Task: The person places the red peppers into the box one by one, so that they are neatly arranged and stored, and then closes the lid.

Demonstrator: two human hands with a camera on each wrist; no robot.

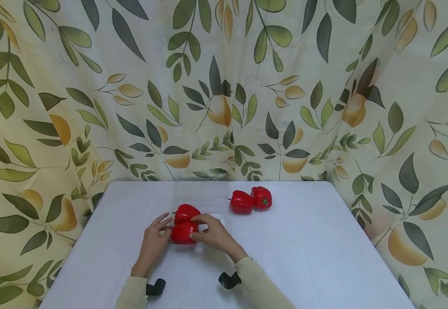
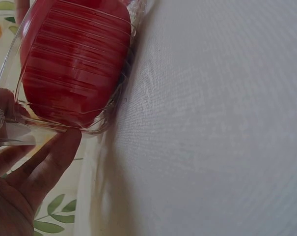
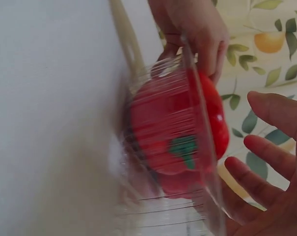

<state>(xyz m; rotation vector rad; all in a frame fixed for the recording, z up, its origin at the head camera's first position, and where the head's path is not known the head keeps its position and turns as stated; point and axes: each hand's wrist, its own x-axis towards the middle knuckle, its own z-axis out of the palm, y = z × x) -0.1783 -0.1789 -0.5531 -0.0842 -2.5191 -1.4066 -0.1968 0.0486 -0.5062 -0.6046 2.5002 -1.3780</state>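
Two red bell peppers, a rear pepper (image 1: 186,212) and a front pepper (image 1: 181,234), lie one behind the other in a clear ribbed plastic container (image 3: 155,209). Its transparent lid (image 1: 201,193) lies folded back behind them. On the left, my left hand (image 1: 157,234) has its fingers spread against the container's side. My right hand (image 1: 214,234) reaches over from the right, fingertips right at the two peppers in the head view. The right wrist view shows that hand's fingers (image 3: 271,152) spread beside the container rim, and a green stem on one pepper.
Two more red bell peppers, a left one (image 1: 241,202) and a right one (image 1: 261,198), rest side by side to the right of the lid. All stand on a white table (image 1: 305,249). A leaf-patterned curtain (image 1: 224,107) hangs behind and at both sides.
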